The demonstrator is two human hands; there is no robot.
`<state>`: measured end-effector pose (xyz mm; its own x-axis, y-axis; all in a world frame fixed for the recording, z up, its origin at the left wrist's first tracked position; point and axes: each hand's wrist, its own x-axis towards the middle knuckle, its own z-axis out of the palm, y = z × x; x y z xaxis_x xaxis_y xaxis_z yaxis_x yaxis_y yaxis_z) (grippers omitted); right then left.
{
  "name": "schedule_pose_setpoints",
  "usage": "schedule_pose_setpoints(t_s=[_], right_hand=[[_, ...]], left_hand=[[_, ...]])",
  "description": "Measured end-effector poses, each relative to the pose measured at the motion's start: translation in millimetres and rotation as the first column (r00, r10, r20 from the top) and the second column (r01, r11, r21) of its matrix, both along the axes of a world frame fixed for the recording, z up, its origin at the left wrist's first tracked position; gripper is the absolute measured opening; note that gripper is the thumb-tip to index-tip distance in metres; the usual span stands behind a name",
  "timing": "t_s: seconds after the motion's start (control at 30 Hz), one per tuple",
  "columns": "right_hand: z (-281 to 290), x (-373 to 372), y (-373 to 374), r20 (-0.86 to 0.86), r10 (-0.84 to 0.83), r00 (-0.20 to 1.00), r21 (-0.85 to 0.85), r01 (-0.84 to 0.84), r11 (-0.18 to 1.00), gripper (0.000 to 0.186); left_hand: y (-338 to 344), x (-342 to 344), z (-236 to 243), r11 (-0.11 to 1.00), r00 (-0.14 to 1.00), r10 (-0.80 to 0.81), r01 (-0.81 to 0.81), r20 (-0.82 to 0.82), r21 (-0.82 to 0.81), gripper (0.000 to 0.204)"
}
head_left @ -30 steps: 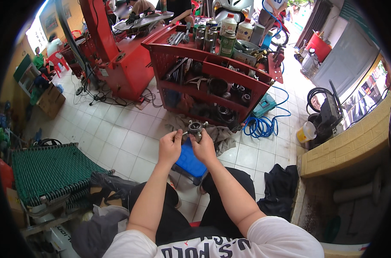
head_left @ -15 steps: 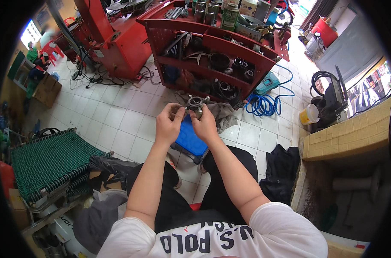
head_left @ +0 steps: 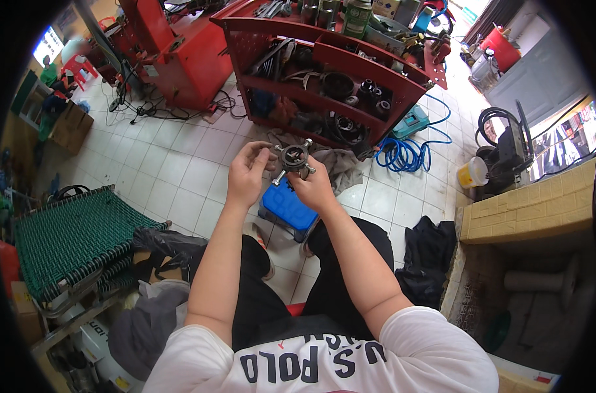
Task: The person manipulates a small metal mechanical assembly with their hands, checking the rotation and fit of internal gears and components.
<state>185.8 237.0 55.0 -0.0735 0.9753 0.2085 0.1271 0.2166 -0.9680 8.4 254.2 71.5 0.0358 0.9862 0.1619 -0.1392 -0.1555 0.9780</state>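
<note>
A round dark metal part with a ring-shaped middle and several bolts sticking out is held up in front of me. My right hand grips its lower right side, thumb in front. At its left edge is my left hand, fingers loosely bent and apart; whether the fingertips touch a bolt there is hard to tell. Below the part, a blue-topped stool or box stands on the floor between my feet.
A red tool cart full of tools and parts stands ahead, grey cloth at its foot. Coiled blue hose lies to its right. A green woven folding bed is at left, a yellow ledge at right.
The metal part has turned, so its ring and bolts now face me more fully. My left hand has shifted slightly left and its fingers have spread.
</note>
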Motion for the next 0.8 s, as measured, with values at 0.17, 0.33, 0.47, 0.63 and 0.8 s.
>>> schedule_pose_setpoints(t_s=[0.17, 0.33, 0.47, 0.63, 0.8], right_hand=[[-3.4, -2.6, -2.1, -0.003, 0.041, 0.999, 0.050, -0.040, 0.998, 0.027], [0.1, 1.4, -1.4, 0.074, 0.056, 0.996, 0.067, -0.061, 0.996, 0.030], [-0.8, -1.1, -1.5, 0.029, 0.052, 0.998, 0.090, -0.055, 0.994, 0.029], [3.3, -3.3, -5.2, 0.038, 0.061, 0.997, 0.036, -0.063, 0.997, 0.024], [6.2, -7.3, -7.4, 0.046, 0.015, 0.999, 0.155, -0.022, 0.988, 0.017]], left_hand=[[-2.7, 0.1, -1.0, 0.996, 0.992, -0.060, 0.066, -0.107, 0.053, 0.020], [-2.9, 0.4, -4.8, 0.992, 0.986, -0.074, 0.087, -0.148, 0.087, 0.018], [-7.3, 0.9, 0.0, 0.992, 0.976, -0.051, 0.075, -0.211, 0.106, 0.023], [-3.0, -1.5, -2.0, 0.984, 0.957, -0.017, 0.067, -0.290, 0.164, 0.033], [-3.9, 1.1, -3.6, 1.000, 0.960, -0.012, 0.017, -0.281, 0.019, 0.042]])
